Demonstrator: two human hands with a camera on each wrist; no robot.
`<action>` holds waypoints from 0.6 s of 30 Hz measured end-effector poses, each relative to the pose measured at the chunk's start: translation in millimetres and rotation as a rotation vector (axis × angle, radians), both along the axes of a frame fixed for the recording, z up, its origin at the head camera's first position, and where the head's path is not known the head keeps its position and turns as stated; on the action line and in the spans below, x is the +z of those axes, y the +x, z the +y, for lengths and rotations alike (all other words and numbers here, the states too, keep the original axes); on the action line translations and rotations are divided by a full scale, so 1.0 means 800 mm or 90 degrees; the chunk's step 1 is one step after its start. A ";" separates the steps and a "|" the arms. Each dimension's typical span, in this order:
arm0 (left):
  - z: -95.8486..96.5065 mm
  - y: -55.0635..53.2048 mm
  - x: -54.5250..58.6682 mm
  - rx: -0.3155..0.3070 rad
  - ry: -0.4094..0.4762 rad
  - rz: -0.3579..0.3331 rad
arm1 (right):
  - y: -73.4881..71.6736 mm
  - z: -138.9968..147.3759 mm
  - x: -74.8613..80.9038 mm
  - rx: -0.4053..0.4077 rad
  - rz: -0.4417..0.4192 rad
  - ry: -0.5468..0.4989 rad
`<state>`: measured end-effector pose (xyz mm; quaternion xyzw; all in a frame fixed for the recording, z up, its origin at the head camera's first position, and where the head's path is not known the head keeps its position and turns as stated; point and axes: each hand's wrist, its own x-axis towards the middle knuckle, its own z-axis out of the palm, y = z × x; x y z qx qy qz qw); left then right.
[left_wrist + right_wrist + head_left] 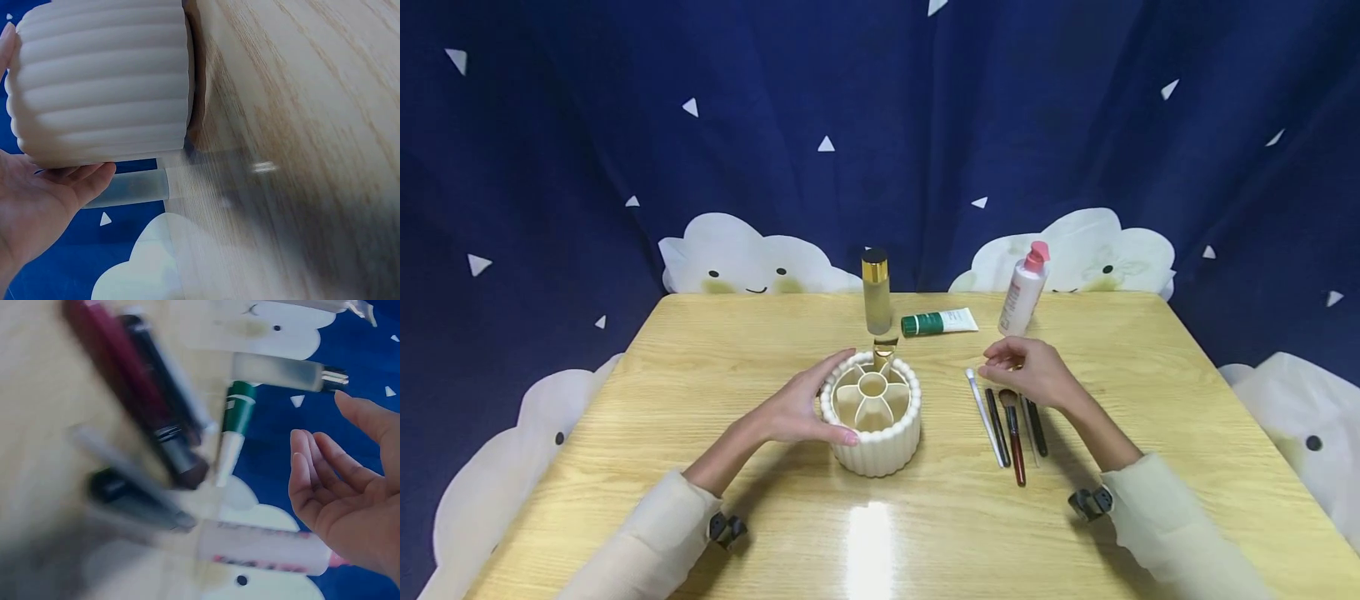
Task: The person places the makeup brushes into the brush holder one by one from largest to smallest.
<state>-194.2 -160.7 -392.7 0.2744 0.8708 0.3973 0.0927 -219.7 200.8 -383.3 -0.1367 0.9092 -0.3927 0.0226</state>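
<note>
The wooden worktop [715,500] carries a cream ribbed round organizer [872,417] near its middle, standing upright. Its petal-shaped compartments surround a round centre; one far compartment holds a gold-capped item [883,352]. The left hand [801,408] grasps its side. The right hand [1030,371], fingers relaxed and holding nothing, hovers over the brushes [1011,425], whose long axes run toward the camera.

We see the round holder [871,417] near the middle of the table [700,367], with one small item [883,354] standing in its far compartment. To its right lie the brushes [1011,425] side by side. Behind the holder stands a bottle [876,291]; right of it lies a tube [938,322], then a pump bottle [1023,288] stands farther right.
</note>
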 end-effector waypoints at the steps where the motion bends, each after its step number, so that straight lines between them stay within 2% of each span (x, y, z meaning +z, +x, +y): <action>1: 0.000 0.000 0.000 0.001 0.000 -0.003 | 0.003 0.004 -0.004 -0.003 -0.016 -0.002; 10: 0.002 0.001 0.000 -0.002 0.002 -0.010 | 0.028 0.029 -0.032 -0.046 -0.052 0.074; 18: 0.001 0.001 0.000 0.001 0.005 -0.014 | 0.030 0.033 -0.043 -0.067 -0.126 0.099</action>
